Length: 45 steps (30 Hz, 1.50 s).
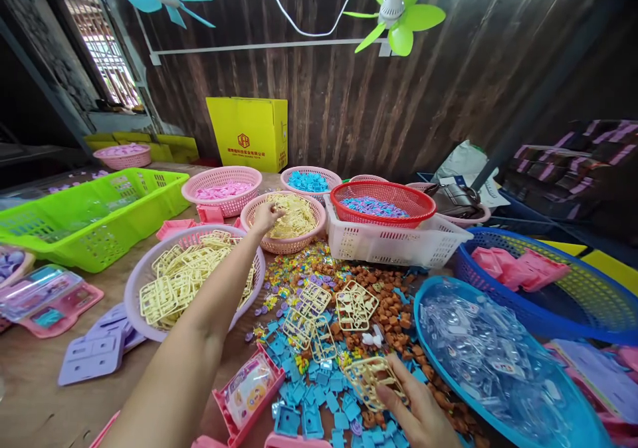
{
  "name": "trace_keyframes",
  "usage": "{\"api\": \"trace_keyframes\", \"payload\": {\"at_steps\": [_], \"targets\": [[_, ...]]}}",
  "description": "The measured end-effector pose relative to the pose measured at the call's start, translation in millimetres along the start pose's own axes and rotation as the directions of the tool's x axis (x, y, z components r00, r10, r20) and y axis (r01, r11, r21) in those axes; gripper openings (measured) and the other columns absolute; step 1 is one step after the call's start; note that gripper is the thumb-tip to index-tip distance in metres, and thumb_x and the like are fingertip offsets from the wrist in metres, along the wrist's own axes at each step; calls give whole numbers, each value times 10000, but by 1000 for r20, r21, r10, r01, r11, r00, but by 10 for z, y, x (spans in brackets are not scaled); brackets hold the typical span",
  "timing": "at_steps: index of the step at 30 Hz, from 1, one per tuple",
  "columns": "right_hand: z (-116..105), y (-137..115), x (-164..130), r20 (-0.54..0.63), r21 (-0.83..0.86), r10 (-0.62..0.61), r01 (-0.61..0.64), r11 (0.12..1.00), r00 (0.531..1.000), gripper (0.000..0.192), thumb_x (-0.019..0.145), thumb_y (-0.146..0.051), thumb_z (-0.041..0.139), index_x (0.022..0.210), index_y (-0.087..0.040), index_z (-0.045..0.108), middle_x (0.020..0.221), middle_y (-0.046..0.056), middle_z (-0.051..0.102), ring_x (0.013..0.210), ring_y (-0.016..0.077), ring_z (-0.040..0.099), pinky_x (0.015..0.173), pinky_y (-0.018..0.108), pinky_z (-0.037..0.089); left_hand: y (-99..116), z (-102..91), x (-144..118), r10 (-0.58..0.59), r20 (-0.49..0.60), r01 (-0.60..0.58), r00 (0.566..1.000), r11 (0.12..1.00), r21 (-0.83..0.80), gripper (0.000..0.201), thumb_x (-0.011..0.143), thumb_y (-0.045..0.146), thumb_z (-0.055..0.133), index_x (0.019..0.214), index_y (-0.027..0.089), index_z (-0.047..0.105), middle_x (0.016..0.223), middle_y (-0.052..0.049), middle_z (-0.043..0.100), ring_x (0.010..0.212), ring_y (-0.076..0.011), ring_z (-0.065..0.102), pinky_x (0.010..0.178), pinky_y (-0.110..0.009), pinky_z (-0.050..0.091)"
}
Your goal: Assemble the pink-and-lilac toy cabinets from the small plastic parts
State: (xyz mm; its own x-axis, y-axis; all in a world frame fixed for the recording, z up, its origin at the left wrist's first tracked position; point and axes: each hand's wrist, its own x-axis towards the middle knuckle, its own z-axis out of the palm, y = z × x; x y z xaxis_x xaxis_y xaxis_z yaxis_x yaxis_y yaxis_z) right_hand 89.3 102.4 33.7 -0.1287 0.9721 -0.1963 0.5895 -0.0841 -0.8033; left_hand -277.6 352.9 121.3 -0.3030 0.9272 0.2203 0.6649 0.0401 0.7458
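My left hand [266, 217] reaches far forward into a pink basket [283, 243] of cream plastic pieces, fingers closing on some of them. My right hand [416, 413] is near the bottom edge and grips a cream plastic parts frame [371, 380] above a heap of blue plastic pieces [312, 411]. More cream frames [355, 305] lie loose on the mixed pile of brown, blue and coloured bits. A lilac basket [137, 295] full of cream frames sits under my left forearm.
A green crate [94, 225] stands at left, a white crate [393, 243] with a red basket [381, 203] at centre right. Blue baskets [573, 302] of clear and pink parts fill the right. Pink toy cases [248, 389], lilac cards [94, 355], a yellow box [249, 132].
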Motion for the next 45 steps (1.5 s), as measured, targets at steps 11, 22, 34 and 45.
{"api": "trace_keyframes", "payload": {"at_steps": [11,22,34,45], "targets": [[134,-111,-42,-28,75,-12,14,997,1000,633,696,-610,551,1183,-208,595,1262,52,573,1226,303,452,984,340,416,33,-428,-1067,-155,108,188,982,872,-451,478,530,539,727,698,156,496,622,25,526,476,-90,528,376,-173,354],[227,-490,-201,76,89,-236,229,969,969,533,730,-630,481,1026,-221,651,1057,100,675,999,283,601,829,352,497,-130,-370,-2224,-161,173,175,972,982,-71,294,793,371,432,586,166,465,537,38,415,530,-116,472,499,-221,377],[187,-714,-432,97,77,-369,362,929,925,326,795,-478,504,920,-212,643,817,44,693,775,222,635,690,296,513,-40,-317,-2154,-58,166,-40,984,844,535,298,880,374,442,1087,195,559,1037,-115,600,917,-234,599,762,-320,430],[137,-812,-453,115,23,-425,426,905,898,314,863,-450,441,939,-194,607,799,42,679,758,193,639,672,259,514,-5,-238,-1480,-100,163,-35,982,744,667,242,890,257,470,993,78,595,957,-123,648,885,-199,622,785,-345,480]]}}
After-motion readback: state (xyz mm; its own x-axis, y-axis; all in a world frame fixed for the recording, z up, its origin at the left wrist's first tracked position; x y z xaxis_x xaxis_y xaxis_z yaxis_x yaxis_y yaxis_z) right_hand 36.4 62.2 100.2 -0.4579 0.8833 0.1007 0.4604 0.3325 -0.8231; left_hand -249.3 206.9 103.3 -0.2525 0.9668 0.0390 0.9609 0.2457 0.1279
